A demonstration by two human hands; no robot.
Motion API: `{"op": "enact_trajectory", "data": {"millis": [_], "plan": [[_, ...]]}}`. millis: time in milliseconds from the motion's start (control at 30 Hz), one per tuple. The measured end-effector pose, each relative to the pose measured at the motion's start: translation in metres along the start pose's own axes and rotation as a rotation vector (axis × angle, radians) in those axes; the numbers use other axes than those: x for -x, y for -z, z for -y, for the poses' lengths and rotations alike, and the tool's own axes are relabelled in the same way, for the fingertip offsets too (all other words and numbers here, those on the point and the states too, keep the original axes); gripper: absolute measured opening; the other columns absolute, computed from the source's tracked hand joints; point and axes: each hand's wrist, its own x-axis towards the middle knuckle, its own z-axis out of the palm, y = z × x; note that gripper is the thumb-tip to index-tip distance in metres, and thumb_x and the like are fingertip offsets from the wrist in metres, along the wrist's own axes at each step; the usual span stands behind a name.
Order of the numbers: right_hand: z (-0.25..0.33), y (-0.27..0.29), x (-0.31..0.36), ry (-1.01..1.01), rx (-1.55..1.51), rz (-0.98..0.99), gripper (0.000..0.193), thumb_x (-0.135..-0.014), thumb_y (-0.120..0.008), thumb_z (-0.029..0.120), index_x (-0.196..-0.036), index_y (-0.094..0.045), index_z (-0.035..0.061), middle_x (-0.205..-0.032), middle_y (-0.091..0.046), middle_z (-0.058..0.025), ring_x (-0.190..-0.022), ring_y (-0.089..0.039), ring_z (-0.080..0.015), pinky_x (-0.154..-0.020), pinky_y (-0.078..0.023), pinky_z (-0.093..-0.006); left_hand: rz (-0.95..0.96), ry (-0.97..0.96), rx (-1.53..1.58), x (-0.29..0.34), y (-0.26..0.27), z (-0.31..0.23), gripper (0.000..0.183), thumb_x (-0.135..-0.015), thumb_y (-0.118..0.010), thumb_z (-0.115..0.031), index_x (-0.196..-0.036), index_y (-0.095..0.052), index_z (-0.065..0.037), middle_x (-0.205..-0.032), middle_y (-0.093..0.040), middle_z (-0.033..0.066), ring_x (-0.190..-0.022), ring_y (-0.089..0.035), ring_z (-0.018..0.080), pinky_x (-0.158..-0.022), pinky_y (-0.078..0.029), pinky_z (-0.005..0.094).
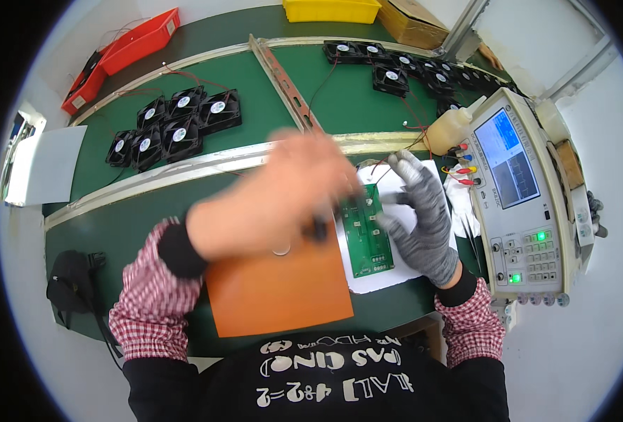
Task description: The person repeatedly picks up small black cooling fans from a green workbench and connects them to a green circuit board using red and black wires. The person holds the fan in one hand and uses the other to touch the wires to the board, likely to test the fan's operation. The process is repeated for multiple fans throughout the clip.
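Observation:
My left hand (304, 172), bare and smeared by motion, is over the far edge of an orange mat (276, 299), close to a green circuit board (368, 243). A small dark blurred thing (316, 229) shows just below it; I cannot tell whether the hand holds it. The board lies on a white sheet (413, 280) to the right of the mat. My right hand (420, 218), in a grey glove, is at the board's right side with thumb and fingers apart. Thin wires run near its fingertips at the board's far end.
Black cooling fans (181, 137) stand grouped at far left, with more fans (390, 79) at far right. A tester with a screen (526, 204) is on the right, beside a plastic bottle (448, 131). Tweezers (472, 243) lie near it. Red bins (139, 42) are far left.

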Motion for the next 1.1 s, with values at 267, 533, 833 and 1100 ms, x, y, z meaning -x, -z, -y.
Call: {"op": "enact_trajectory", "data": {"millis": [267,533,833,1100], "plan": [[0.016,0.001,0.001,0.452,0.276,0.407,0.033,-0.071,-0.062,0.009,-0.104,-0.067,0.0086,-0.098,-0.057,-0.0089,-0.097,-0.057,-0.0298,-0.089,-0.044,-0.0423,0.496,0.004,0.031,0.064,0.035,-0.052,0.037,-0.079,-0.058,-0.002,-0.115,-0.057,-0.011,-0.122,-0.054,0.0084,-0.118,-0.051,0.0309,-0.095,-0.046,0.0428],[0.019,-0.002,-0.013,0.341,0.098,0.168,0.041,-0.09,-0.058,0.004,-0.13,-0.059,0.0107,-0.131,-0.056,-0.0187,-0.125,-0.053,-0.0374,-0.107,-0.042,-0.0456,-0.064,0.215,-0.357,0.075,0.043,-0.032,0.046,-0.066,-0.068,-0.001,-0.11,-0.058,-0.007,-0.123,-0.055,0.0151,-0.125,-0.047,0.0418,-0.104,-0.039,0.052],[0.008,0.016,0.0,0.281,0.218,0.398,0.03,-0.08,-0.061,0.011,-0.108,-0.068,0.0085,-0.102,-0.057,-0.0105,-0.099,-0.056,-0.0299,-0.087,-0.049,-0.0401,0.292,0.164,-0.199,0.077,0.046,-0.053,0.041,-0.069,-0.059,0.002,-0.107,-0.063,-0.012,-0.117,-0.059,0.0072,-0.134,-0.04,0.0378,-0.111,-0.034,0.0527],[-0.025,0.004,-0.008,-0.219,-0.088,0.279,0.014,-0.083,-0.073,0.014,-0.092,-0.072,0.0042,-0.087,-0.062,-0.0105,-0.085,-0.063,-0.027,-0.077,-0.05,-0.0389,-0.079,0.194,-0.511,0.086,0.018,-0.031,0.051,-0.06,-0.075,-0.004,-0.108,-0.059,-0.01,-0.142,-0.051,0.012,-0.131,-0.046,0.0397,-0.105,-0.043,0.0482]]}}
